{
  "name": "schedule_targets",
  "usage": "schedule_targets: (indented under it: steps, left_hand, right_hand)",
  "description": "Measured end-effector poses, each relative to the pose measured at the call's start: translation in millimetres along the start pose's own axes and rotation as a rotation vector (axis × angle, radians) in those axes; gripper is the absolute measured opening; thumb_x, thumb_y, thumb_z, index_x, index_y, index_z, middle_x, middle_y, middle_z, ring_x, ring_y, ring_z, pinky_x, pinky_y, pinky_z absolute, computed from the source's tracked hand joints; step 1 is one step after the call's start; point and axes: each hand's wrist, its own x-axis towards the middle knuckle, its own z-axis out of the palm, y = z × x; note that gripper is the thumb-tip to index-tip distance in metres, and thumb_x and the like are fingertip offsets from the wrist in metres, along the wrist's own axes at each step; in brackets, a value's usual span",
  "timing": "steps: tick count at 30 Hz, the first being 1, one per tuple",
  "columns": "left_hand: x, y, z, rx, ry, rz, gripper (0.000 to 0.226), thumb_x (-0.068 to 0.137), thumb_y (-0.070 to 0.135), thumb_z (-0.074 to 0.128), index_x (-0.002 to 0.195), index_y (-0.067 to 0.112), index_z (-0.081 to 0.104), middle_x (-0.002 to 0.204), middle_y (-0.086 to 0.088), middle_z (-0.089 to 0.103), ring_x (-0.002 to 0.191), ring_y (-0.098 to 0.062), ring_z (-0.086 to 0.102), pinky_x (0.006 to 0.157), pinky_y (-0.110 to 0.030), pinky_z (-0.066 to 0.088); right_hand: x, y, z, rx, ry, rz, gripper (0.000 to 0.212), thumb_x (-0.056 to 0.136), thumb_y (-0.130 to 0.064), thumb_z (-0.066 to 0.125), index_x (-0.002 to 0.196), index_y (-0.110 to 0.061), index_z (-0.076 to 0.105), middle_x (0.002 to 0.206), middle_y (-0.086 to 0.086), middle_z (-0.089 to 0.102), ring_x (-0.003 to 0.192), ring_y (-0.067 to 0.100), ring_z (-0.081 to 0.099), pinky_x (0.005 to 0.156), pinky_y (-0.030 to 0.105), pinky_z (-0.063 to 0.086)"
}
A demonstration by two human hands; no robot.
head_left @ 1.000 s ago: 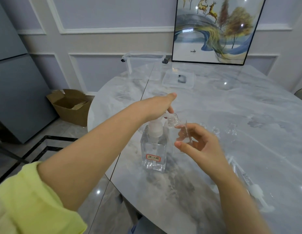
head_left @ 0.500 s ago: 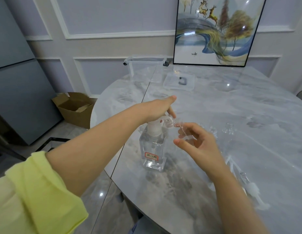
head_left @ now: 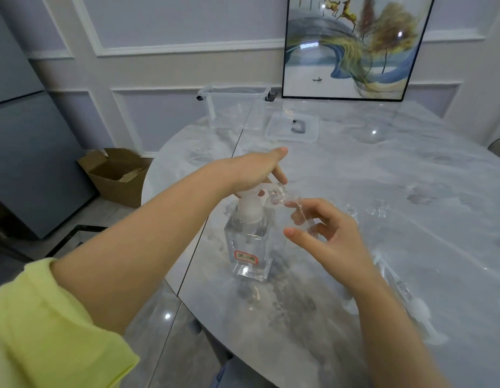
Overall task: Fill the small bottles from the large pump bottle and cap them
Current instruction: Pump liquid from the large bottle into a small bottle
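The large clear square pump bottle [head_left: 250, 247] with a red-edged label stands near the table's left edge. My left hand [head_left: 257, 169] presses flat on its white pump head [head_left: 250, 205], fingers straight. My right hand [head_left: 324, 236] grips a small clear bottle [head_left: 295, 208], tilted, with its open mouth at the pump's spout. Two small clear caps or bottles [head_left: 378, 208] sit on the table to the right. Another pump part [head_left: 419, 309] lies by my right forearm.
On the marble table [head_left: 383, 169], a clear plastic box [head_left: 234, 105] and its lid [head_left: 292, 127] stand at the back, in front of a framed picture [head_left: 352, 46]. An open cardboard box [head_left: 117, 175] sits on the floor to the left.
Both hands have stayed on the pump and the small bottle. The camera has tilted slightly; the pump head looks a little lower than a second ago.
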Motion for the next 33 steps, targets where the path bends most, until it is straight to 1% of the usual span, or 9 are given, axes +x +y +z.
schedule_targets:
  steps: [1, 4, 8, 13, 17, 21, 26, 30, 33]
  left_hand:
    - [0.2, -1.2, 0.9, 0.0, -0.002, 0.007, 0.068, 0.105, 0.063, 0.019, 0.114, 0.025, 0.075, 0.125, -0.004, 0.066, 0.113, -0.018, 0.063, 0.076, -0.03, 0.039]
    - [0.3, -4.5, 7.2, 0.022, -0.006, -0.008, 0.068, 0.105, 0.062, 0.019, 0.112, 0.025, 0.076, 0.135, -0.009, 0.06, 0.122, -0.023, 0.057, 0.095, -0.036, 0.039]
    - [0.9, 3.8, 0.7, 0.046, -0.003, -0.005, 0.069, 0.105, 0.062, 0.018, 0.114, 0.024, 0.075, 0.133, -0.007, 0.059, 0.119, -0.024, 0.061, 0.08, -0.03, 0.039]
    - [2.7, -2.4, 5.4, 0.05, -0.01, -0.033, 0.068, 0.104, 0.062, 0.022, 0.109, 0.021, 0.076, 0.137, -0.011, 0.056, 0.124, -0.027, 0.056, 0.108, -0.045, 0.042]
    - [5.1, 0.6, 1.4, 0.053, 0.001, 0.012, 0.068, 0.105, 0.062, 0.019, 0.111, 0.024, 0.075, 0.127, -0.004, 0.061, 0.113, -0.022, 0.063, 0.082, -0.033, 0.042]
    - [5.5, -1.5, 2.9, 0.089, -0.026, -0.019, 0.067, 0.105, 0.062, 0.02, 0.111, 0.023, 0.075, 0.133, -0.008, 0.06, 0.12, -0.025, 0.058, 0.097, -0.039, 0.039]
    - [4.6, 1.8, 1.2, 0.059, -0.024, -0.001, 0.067, 0.106, 0.061, 0.018, 0.114, 0.024, 0.074, 0.128, -0.004, 0.062, 0.101, -0.014, 0.062, 0.078, -0.033, 0.035]
    - [4.3, 0.3, 1.5, 0.063, -0.015, -0.006, 0.067, 0.106, 0.06, 0.02, 0.113, 0.022, 0.074, 0.125, -0.005, 0.061, 0.111, -0.022, 0.063, 0.086, -0.033, 0.039]
    - [5.4, 0.7, -0.1, 0.025, -0.002, 0.02, 0.066, 0.105, 0.06, 0.02, 0.111, 0.024, 0.075, 0.124, -0.002, 0.065, 0.109, -0.018, 0.064, 0.076, -0.029, 0.039]
  right_hand:
    - [0.4, 0.4, -0.2, -0.008, 0.004, -0.008, 0.034, 0.081, -0.017, 0.086, 0.108, -0.033, 0.073, 0.099, -0.01, 0.069, 0.097, 0.013, 0.066, 0.079, 0.034, 0.054]
    - [0.5, 2.3, 0.1, -0.033, 0.013, -0.01, 0.034, 0.078, -0.021, 0.084, 0.107, -0.033, 0.073, 0.096, -0.01, 0.067, 0.095, 0.013, 0.065, 0.078, 0.037, 0.054]
    - [-0.2, -0.1, 0.0, -0.041, 0.017, 0.005, 0.034, 0.082, -0.014, 0.085, 0.11, -0.03, 0.072, 0.095, -0.013, 0.067, 0.093, 0.012, 0.065, 0.08, 0.047, 0.054]
    - [-0.3, -0.2, 2.3, -0.052, 0.037, -0.012, 0.034, 0.077, -0.024, 0.082, 0.108, -0.032, 0.073, 0.095, -0.011, 0.067, 0.093, 0.014, 0.065, 0.08, 0.048, 0.054]
    - [-0.2, -1.0, 1.3, -0.047, 0.035, -0.011, 0.034, 0.081, -0.017, 0.085, 0.108, -0.032, 0.072, 0.096, -0.014, 0.067, 0.093, 0.012, 0.065, 0.081, 0.05, 0.054]
    - [-0.5, -0.4, 1.7, -0.073, 0.039, -0.01, 0.033, 0.077, -0.028, 0.081, 0.108, -0.035, 0.072, 0.097, -0.011, 0.068, 0.094, 0.014, 0.066, 0.08, 0.047, 0.055]
    - [-0.3, -2.3, 1.2, -0.087, 0.026, -0.024, 0.034, 0.078, -0.026, 0.083, 0.108, -0.035, 0.071, 0.097, -0.011, 0.069, 0.092, 0.013, 0.066, 0.08, 0.047, 0.056]
    - [-1.5, -2.8, 0.9, -0.082, 0.017, -0.007, 0.035, 0.081, -0.017, 0.086, 0.108, -0.032, 0.072, 0.097, -0.01, 0.07, 0.09, 0.013, 0.067, 0.079, 0.048, 0.055]
    - [-2.5, -3.8, 0.2, -0.08, 0.007, -0.028, 0.034, 0.081, -0.016, 0.086, 0.108, -0.033, 0.071, 0.098, -0.01, 0.07, 0.09, 0.013, 0.066, 0.075, 0.044, 0.054]
